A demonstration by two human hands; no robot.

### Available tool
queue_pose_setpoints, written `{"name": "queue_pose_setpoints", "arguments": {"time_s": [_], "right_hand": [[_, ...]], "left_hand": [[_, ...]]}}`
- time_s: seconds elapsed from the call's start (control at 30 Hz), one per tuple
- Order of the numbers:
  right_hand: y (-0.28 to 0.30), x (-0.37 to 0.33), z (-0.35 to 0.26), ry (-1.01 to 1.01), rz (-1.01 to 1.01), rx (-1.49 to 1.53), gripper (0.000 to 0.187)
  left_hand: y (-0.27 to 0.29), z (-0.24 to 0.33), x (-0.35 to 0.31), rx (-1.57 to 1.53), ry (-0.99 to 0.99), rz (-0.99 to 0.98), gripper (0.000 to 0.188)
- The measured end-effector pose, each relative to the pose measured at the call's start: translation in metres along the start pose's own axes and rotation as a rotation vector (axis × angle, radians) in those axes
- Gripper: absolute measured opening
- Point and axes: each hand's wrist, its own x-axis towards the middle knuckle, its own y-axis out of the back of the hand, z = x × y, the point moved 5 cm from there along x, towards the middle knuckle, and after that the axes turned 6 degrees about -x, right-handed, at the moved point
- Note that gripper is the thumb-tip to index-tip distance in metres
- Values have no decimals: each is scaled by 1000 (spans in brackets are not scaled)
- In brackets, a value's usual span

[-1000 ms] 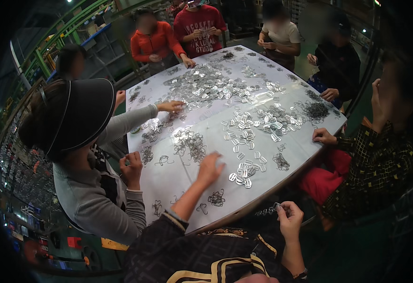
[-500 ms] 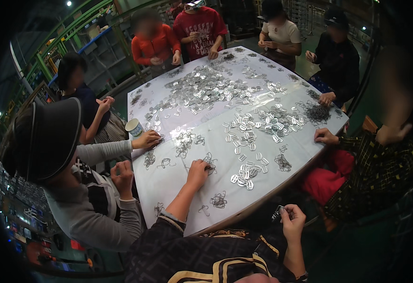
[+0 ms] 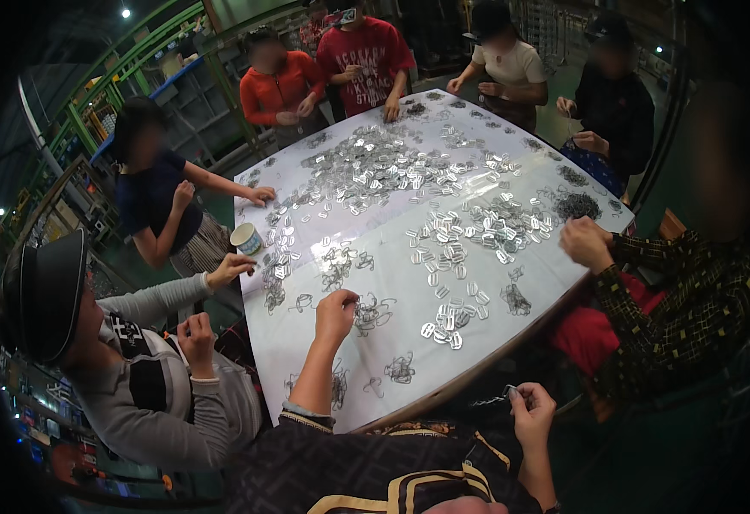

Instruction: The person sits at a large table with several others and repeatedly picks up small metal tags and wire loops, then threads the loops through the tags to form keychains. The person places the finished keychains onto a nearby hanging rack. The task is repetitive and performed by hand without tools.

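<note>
Shiny metal clips and thin wire loops lie on the table, covered in smooth, glossy white sheeting. A paper cup looks matt.

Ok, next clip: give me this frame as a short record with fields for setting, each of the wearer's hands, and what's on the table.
Setting: several people working around a white table.
Left hand: reaching over the table, fingers pinched at a tangle of thin wire pieces.
Right hand: off the near table edge, holding a small metal piece.
Table contents: heaps of small silver metal clips, smaller clip cluster, paper cup at the left edge.
</note>
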Motion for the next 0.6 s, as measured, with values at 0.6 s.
{"name": "queue_pose_setpoints", "arguments": {"time_s": [0.6], "right_hand": [[-5,-6,11,0,20,-23,7]], "left_hand": [[-23,-8,-18,217,173,-96,17]]}}
